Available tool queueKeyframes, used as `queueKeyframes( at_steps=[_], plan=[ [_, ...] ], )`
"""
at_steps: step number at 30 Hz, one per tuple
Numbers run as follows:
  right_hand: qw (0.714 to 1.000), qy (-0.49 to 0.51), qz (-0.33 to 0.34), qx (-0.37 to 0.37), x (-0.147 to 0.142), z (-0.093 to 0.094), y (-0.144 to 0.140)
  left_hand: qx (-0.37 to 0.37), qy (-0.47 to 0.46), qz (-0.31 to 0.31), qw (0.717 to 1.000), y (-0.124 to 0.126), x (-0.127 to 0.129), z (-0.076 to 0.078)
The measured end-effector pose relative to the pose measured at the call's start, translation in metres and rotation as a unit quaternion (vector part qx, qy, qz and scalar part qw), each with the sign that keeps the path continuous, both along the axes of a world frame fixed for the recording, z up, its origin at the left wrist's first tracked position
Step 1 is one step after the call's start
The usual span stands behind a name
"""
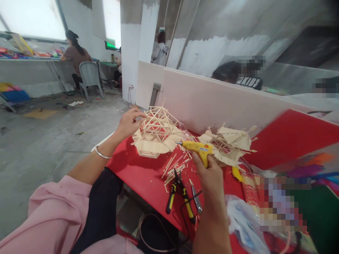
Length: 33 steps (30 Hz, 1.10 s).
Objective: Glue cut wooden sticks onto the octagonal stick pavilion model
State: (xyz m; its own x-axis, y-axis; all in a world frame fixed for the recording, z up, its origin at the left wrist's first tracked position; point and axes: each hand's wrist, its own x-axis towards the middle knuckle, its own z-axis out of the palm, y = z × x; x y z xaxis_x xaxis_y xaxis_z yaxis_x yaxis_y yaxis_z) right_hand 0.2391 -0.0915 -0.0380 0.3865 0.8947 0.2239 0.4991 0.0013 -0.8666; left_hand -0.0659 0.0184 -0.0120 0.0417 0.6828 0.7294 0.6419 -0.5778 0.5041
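A stick-built roof model [156,135] is held at its upper left edge by the left hand [129,122], whose fingers are pinched narrowly on one of the frame sticks; a metal bangle [102,154] is worn at that wrist. The model stands on the red table [143,176], at about 11 o'clock from the right hand. A yellow glue gun [199,149] is gripped in the right hand [210,178], the fingers closed round its handle, and its nozzle is pointed towards 9 o'clock, just beside the model's lower right edge. Whether the nozzle touches the sticks cannot be told.

A second stick assembly [231,143] lies at 1 o'clock from the right hand, partly behind the gun. Loose sticks [176,167] are scattered between the two assemblies. Yellow-handled pliers [177,192] lie at 8 o'clock from the right hand, with the gun's black cord [185,211] trailing off the table edge.

It is judged that gluing is in hand. For a sound joint, the model should be kept steady by the pinch, the nozzle brought squarely onto the joint, and glue applied sparingly. Fingertips should be kept off the hot tip, and the cord kept free of the pliers.
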Motion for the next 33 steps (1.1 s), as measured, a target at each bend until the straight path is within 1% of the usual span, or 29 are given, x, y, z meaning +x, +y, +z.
queueKeyframes(
  at_steps=[4, 8, 11, 13, 15, 17, 19, 20, 21, 22, 24, 25, 26, 28, 29, 31, 33],
  plan=[
    [1.0, 0.011, 0.011, -0.019, -0.001, -0.004, -0.007, 0.024, 0.052, -0.014, 0.998, -0.001, 0.011, -0.003],
    [1.0, 0.018, 0.0, -0.024, 0.002, -0.004, -0.016, 0.036, 0.062, -0.017, 0.997, -0.009, 0.019, 0.003],
    [0.999, 0.037, -0.012, -0.031, 0.006, -0.006, -0.027, 0.045, 0.053, -0.022, 0.997, -0.026, 0.028, 0.005],
    [0.997, 0.058, -0.018, -0.045, 0.013, -0.012, -0.039, 0.045, 0.048, -0.034, 0.997, -0.042, 0.037, 0.0],
    [0.995, 0.07, -0.02, -0.07, 0.025, -0.022, -0.055, 0.033, 0.049, -0.066, 0.996, -0.058, 0.05, -0.013],
    [0.993, 0.068, -0.024, -0.094, 0.041, -0.035, -0.077, 0.0, 0.072, -0.129, 0.989, -0.071, 0.066, -0.034],
    [0.991, 0.059, -0.041, -0.112, 0.06, -0.045, -0.106, -0.061, 0.134, -0.199, 0.969, -0.08, 0.084, -0.061],
    [0.99, 0.053, -0.059, -0.117, 0.07, -0.047, -0.121, -0.096, 0.178, -0.219, 0.955, -0.083, 0.094, -0.074],
    [0.988, 0.043, -0.084, -0.12, 0.078, -0.047, -0.136, -0.134, 0.219, -0.216, 0.942, -0.085, 0.104, -0.086],
    [0.986, 0.026, -0.118, -0.118, 0.086, -0.045, -0.149, -0.173, 0.258, -0.199, 0.929, -0.086, 0.114, -0.098],
    [0.975, -0.031, -0.19, -0.113, 0.098, -0.038, -0.166, -0.242, 0.311, -0.142, 0.908, -0.085, 0.131, -0.116],
    [0.967, -0.067, -0.216, -0.116, 0.102, -0.036, -0.168, -0.26, 0.321, -0.119, 0.903, -0.083, 0.138, -0.123],
    [0.96, -0.102, -0.228, -0.126, 0.105, -0.035, -0.164, -0.272, 0.326, -0.099, 0.9, -0.081, 0.144, -0.129],
    [0.946, -0.171, -0.215, -0.17, 0.109, -0.042, -0.144, -0.283, 0.327, -0.063, 0.899, -0.076, 0.153, -0.139],
    [0.938, -0.204, -0.197, -0.201, 0.11, -0.05, -0.129, -0.287, 0.327, -0.044, 0.899, -0.073, 0.156, -0.142],
    [0.911, -0.275, -0.153, -0.266, 0.109, -0.069, -0.096, -0.287, 0.325, -0.01, 0.901, -0.067, 0.162, -0.148],
    [0.901, -0.289, -0.144, -0.289, 0.106, -0.088, -0.066, -0.278, 0.324, 0.014, 0.904, -0.06, 0.168, -0.152]
  ],
)
